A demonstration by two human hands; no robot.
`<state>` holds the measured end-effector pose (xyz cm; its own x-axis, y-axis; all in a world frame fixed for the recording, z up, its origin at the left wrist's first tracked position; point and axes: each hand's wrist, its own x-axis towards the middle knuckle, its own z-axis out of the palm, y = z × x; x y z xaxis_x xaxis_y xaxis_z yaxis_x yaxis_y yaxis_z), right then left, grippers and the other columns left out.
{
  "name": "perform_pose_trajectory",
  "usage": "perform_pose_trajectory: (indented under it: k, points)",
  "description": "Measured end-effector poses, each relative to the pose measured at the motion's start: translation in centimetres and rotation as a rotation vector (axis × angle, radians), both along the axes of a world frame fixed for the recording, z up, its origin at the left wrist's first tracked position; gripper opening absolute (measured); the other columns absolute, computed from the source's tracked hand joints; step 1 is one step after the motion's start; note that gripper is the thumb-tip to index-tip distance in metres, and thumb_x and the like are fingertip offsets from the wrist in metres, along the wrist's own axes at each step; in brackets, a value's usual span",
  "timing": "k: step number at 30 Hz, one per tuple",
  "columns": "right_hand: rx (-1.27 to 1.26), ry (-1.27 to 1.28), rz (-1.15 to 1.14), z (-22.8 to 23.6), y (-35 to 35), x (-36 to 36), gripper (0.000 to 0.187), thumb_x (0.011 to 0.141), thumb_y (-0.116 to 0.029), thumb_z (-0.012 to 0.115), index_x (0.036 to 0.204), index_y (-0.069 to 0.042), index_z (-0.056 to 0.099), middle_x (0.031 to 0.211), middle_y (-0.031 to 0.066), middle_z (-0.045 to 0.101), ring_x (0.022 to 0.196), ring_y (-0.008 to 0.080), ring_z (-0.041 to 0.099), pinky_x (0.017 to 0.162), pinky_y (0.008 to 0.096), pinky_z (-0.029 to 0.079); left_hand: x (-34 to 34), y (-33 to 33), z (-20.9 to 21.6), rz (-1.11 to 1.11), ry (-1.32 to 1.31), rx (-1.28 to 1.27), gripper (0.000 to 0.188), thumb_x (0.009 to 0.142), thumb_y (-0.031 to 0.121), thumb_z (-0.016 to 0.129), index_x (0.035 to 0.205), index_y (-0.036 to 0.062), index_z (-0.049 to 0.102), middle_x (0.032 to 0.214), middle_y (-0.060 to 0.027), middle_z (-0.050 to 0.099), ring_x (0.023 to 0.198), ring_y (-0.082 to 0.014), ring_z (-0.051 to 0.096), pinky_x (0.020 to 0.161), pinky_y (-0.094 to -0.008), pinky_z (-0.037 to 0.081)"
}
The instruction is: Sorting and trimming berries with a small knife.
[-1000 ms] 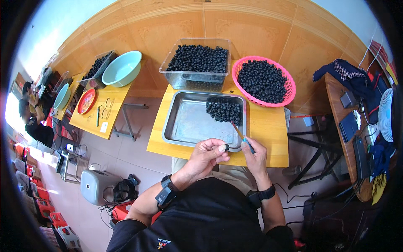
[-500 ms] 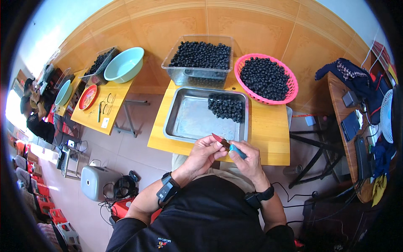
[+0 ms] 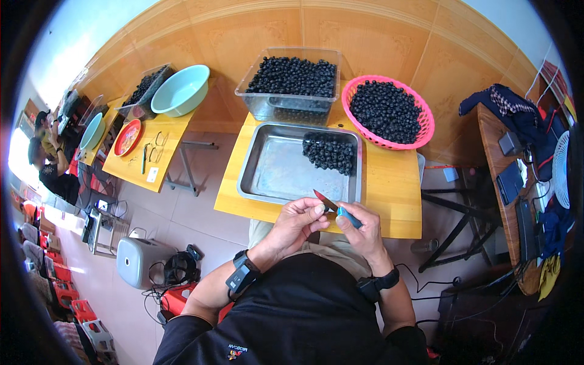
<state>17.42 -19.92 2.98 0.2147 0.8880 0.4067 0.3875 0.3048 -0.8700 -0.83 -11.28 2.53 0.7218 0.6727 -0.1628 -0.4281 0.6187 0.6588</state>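
My right hand (image 3: 364,230) is closed around the teal handle of a small knife (image 3: 348,216). Its reddish blade points up and to the left, close to my left fingertips. My left hand (image 3: 297,226) is closed in a pinch beside the blade, and whatever lies between thumb and fingers is hidden. Both hands are over the near edge of a metal tray (image 3: 267,176). A heap of dark, round, blueberry-like fruits (image 3: 328,155) lies in the tray's far right part.
Beyond the tray stand a clear plastic bin (image 3: 286,108) and a pink basket (image 3: 427,125), both full of dark fruits. A side table at left carries a teal basin (image 3: 180,91) and a red plate (image 3: 128,139). A wooden desk (image 3: 496,164) stands at right.
The knife and my right hand have shifted slightly right, and the blade has drawn a little away from my left fingers. My left hand keeps its pinch.
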Motion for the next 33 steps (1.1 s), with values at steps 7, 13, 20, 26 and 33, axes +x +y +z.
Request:
perform_pose_trajectory:
  k: [7,13,20,26,33]
  points:
    - [0.071,0.009,0.065,-0.1,0.6,-0.5,0.036,0.087,-0.019,0.08,0.116,0.001,0.071,0.077,0.0084,0.062,0.067,0.0163,0.059,0.061,0.0299,0.047,0.2,0.2,-0.7,-0.084,0.087,0.07,0.015,0.097,0.007,0.065,0.111,0.0021,0.067,0.101,-0.0066,0.07,0.089,-0.0144,0.07,0.082,-0.0285,0.061]
    - [0.016,-0.045,0.101,-0.2,1.2,-0.1,0.031,0.087,-0.013,0.079,0.113,0.001,0.07,0.08,0.01,0.063,0.07,0.0179,0.061,0.063,0.0304,0.048,0.0,0.5,-1.1,-0.097,0.115,0.034,0.015,0.098,0.009,0.065,0.11,0.0017,0.066,0.099,-0.0069,0.071,0.086,-0.0136,0.069,0.081,-0.0278,0.061]
    - [0.165,-0.278,-0.435,2.5,7.8,7.3,0.025,0.088,-0.014,0.074,0.107,0.001,0.069,0.091,0.0186,0.069,0.081,0.0311,0.069,0.074,0.0377,0.053,0.1,0.6,-2.0,0.009,0.359,0.431,0.012,0.095,0.01,0.07,0.103,0.0007,0.068,0.093,-0.0019,0.07,0.081,-0.0086,0.065,0.074,-0.0242,0.055]
    - [0.196,-0.333,-0.715,1.3,11.8,13.1,0.033,0.092,-0.023,0.071,0.112,0.003,0.069,0.099,0.0232,0.071,0.092,0.0365,0.07,0.08,0.0391,0.053,1.3,1.6,-0.7,0.072,0.616,0.81,0.015,0.093,0.012,0.073,0.099,-0.0012,0.072,0.084,-0.0034,0.072,0.076,-0.0099,0.065,0.069,-0.0276,0.053]
    - [0.035,-0.122,-0.61,-4.4,6.9,9.3,0.033,0.092,-0.021,0.071,0.111,0.006,0.068,0.091,0.0212,0.072,0.084,0.0275,0.071,0.075,0.0371,0.054,4.3,5.9,0.1,0.125,0.868,1.311,0.018,0.088,0.014,0.073,0.098,-0.0006,0.073,0.091,-0.0164,0.073,0.079,-0.0264,0.073,0.072,-0.0357,0.057]
